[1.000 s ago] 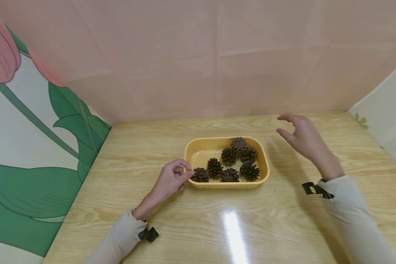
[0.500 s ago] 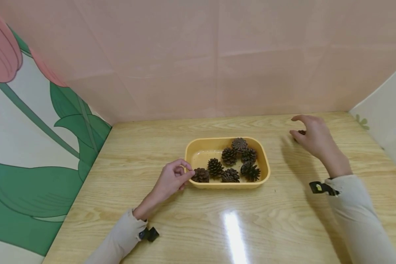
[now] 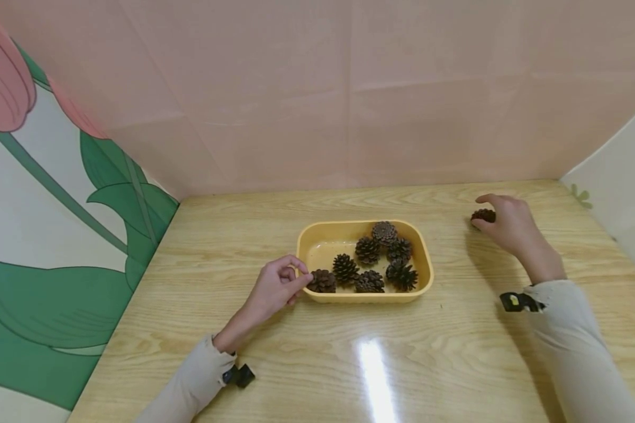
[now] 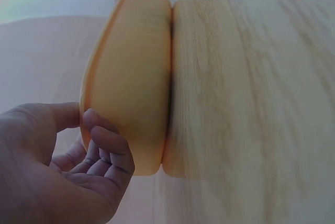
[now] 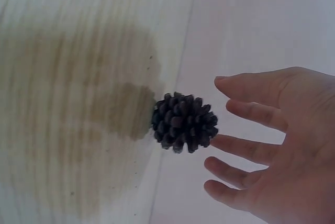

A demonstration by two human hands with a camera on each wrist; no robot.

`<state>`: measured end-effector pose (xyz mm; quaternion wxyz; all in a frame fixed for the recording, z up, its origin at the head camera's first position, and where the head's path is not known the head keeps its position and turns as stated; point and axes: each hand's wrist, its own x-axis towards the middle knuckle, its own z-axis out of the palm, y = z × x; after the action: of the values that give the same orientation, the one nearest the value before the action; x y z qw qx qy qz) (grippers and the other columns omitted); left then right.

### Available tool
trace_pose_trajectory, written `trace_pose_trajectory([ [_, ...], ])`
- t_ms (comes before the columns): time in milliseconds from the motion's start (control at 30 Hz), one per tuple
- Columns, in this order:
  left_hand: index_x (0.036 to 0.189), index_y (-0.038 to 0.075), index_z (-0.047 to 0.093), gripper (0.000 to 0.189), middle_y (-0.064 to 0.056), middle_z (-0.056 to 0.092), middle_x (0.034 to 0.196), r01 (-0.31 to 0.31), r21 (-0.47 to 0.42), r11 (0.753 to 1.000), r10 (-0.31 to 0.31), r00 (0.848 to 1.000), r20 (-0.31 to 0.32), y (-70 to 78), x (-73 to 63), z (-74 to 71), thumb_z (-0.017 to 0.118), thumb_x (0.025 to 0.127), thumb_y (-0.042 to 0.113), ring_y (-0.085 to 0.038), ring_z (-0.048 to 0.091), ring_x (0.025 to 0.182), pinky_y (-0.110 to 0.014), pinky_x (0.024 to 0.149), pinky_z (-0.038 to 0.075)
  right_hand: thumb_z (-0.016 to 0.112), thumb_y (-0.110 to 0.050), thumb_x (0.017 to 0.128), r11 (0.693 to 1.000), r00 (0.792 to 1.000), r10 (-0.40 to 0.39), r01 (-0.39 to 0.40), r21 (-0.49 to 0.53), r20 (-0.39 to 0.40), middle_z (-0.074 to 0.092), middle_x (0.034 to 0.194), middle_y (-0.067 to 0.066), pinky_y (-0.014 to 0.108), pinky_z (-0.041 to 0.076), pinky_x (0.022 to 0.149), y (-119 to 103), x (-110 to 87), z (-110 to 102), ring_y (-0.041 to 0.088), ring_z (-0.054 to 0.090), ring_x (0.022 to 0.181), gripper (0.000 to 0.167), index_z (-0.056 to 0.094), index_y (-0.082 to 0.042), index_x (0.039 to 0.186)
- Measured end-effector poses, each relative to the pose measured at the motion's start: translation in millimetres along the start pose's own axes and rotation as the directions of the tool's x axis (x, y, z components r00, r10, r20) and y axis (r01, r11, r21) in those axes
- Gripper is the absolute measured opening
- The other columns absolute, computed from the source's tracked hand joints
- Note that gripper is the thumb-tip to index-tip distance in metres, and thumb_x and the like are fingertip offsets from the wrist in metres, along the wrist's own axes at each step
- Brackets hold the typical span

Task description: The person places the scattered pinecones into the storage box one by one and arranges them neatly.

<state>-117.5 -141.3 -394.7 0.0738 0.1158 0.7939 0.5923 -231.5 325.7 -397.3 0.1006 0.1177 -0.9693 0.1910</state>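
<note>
A shallow yellow plastic tray (image 3: 365,298) stands mid-table. Several brown pine cones, including one upright cone (image 3: 344,268) and a flat-topped one (image 3: 384,233), lie inside it. At the tray's left front corner my left hand (image 3: 275,286) pinches the rim between thumb and fingers; the left wrist view shows this grip on the tray's wall (image 4: 131,77) from the side. Off to the right, a single pine cone (image 3: 484,215) sits on the table. Around it my right hand (image 3: 510,226) holds its thumb and fingers apart; the right wrist view shows the fingers (image 5: 251,148) spread beside that cone (image 5: 184,123).
The wooden table (image 3: 233,235) meets a pink cloth-like backdrop (image 3: 344,117) along its far edge. A panel with tulip and leaf pictures (image 3: 58,205) borders the left side, and a white panel (image 3: 621,176) borders the right.
My right hand has moved right and then down to the lone pine cone, which has come into sight between its thumb and fingers. The left hand and the tray stay in place.
</note>
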Motion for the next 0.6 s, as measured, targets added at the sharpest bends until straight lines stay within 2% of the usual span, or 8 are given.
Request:
trace_pose_trajectory([
  [233, 0.097, -0.004, 0.063, 0.012, -0.035, 0.056, 0.067, -0.007, 0.002, 1.0, 0.007, 1.0, 0.003, -0.1, 0.5, -0.1, 0.069, 0.094, 0.005, -0.059, 0.048, 0.056, -0.019, 0.042, 0.038, 0.069, -0.01, 0.091, 0.999, 0.995, 0.043, -0.045, 0.014, 0.092, 0.05, 0.123, 0.044, 0.072, 0.034, 0.093, 12.9, 0.0, 4.4, 0.062, 0.044, 0.112, 0.047, 0.051, 0.012, 0.128],
  [333, 0.097, -0.004, 0.063, 0.012, -0.035, 0.056, 0.068, -0.006, 0.001, 1.0, 0.006, 1.0, 0.006, -0.2, 0.4, -0.3, 0.069, 0.094, 0.006, -0.06, 0.048, 0.057, -0.018, 0.043, 0.038, 0.068, -0.009, 0.091, 0.998, 0.993, 0.054, -0.057, 0.027, 0.109, 0.05, 0.123, 0.043, 0.072, 0.035, 0.093, 16.3, 0.0, 7.9, 0.063, 0.044, 0.112, 0.046, 0.051, 0.012, 0.128],
  [600, 0.097, -0.004, 0.063, 0.012, -0.036, 0.056, 0.068, -0.006, 0.002, 1.0, 0.006, 1.0, 0.006, 0.0, 0.2, -0.6, 0.069, 0.094, 0.005, -0.061, 0.048, 0.057, -0.019, 0.043, 0.039, 0.069, -0.004, 0.089, 0.999, 0.997, 0.03, -0.032, 0.035, 0.067, 0.054, 0.118, 0.042, 0.071, 0.038, 0.09, 20.1, -0.6, 14.0, 0.061, 0.048, 0.108, 0.04, 0.054, 0.011, 0.123],
])
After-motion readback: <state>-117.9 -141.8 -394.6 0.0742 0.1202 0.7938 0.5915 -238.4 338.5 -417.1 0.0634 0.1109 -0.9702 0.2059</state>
